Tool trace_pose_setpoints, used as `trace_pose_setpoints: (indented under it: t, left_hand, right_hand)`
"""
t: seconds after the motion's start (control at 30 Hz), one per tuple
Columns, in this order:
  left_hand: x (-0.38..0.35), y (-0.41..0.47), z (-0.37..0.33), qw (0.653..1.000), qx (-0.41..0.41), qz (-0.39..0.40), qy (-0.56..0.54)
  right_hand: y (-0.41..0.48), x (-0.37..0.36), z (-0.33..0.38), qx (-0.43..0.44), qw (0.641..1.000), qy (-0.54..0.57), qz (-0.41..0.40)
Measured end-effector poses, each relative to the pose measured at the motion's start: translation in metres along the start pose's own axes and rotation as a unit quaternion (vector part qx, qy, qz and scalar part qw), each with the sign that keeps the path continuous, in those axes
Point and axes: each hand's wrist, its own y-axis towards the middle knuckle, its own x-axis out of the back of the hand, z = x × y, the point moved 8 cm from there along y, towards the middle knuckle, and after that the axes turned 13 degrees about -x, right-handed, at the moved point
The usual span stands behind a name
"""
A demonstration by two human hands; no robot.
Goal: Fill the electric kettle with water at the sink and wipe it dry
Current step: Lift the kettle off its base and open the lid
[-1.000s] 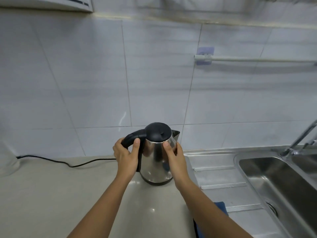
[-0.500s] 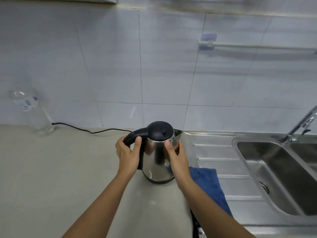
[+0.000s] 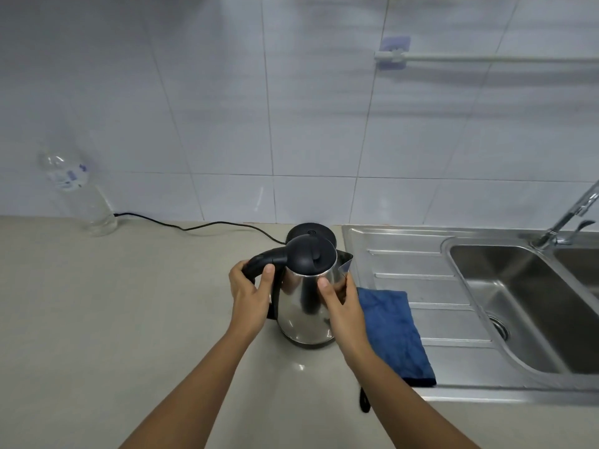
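A steel electric kettle (image 3: 301, 306) with a black lid and handle is held upright over the counter, lifted off its round black base (image 3: 311, 233), which shows behind it. My left hand (image 3: 251, 296) grips the black handle. My right hand (image 3: 342, 306) is wrapped around the right side of the steel body below the spout. A blue cloth (image 3: 393, 332) lies on the drainboard just right of the kettle. The sink basin (image 3: 518, 306) and its faucet (image 3: 570, 215) are at the far right.
A black cord (image 3: 194, 226) runs from the base left along the wall to a clear plastic bottle (image 3: 79, 192) standing on the beige counter (image 3: 97, 319). A white rail (image 3: 486, 58) hangs on the tiled wall above the drainboard (image 3: 405, 254).
The kettle has come up off its base and toward me, with both hands still on it. The view has tilted down, bringing the base, the bottle and the whole cloth into sight.
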Motion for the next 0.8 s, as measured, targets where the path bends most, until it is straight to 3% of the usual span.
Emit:
trace_pose_setpoints:
  t: [0.6,0.7,0.8]
  left_hand:
    - [-0.008,-0.003,0.012,0.996,0.002,0.043,0.075]
    - [-0.010,0.005,-0.016,0.980,-0.058,0.052,0.182]
    - [-0.037,0.020,-0.055,0.947,-0.156,0.116,0.256]
  right_hand:
    - [0.008,0.019,-0.030,-0.002,1.000,0.002,-0.001]
    - [0.010,0.018,-0.028,-0.003,1.000,-0.021,0.011]
    - [0.013,0.019,-0.025,0.010,0.998,-0.048,0.026]
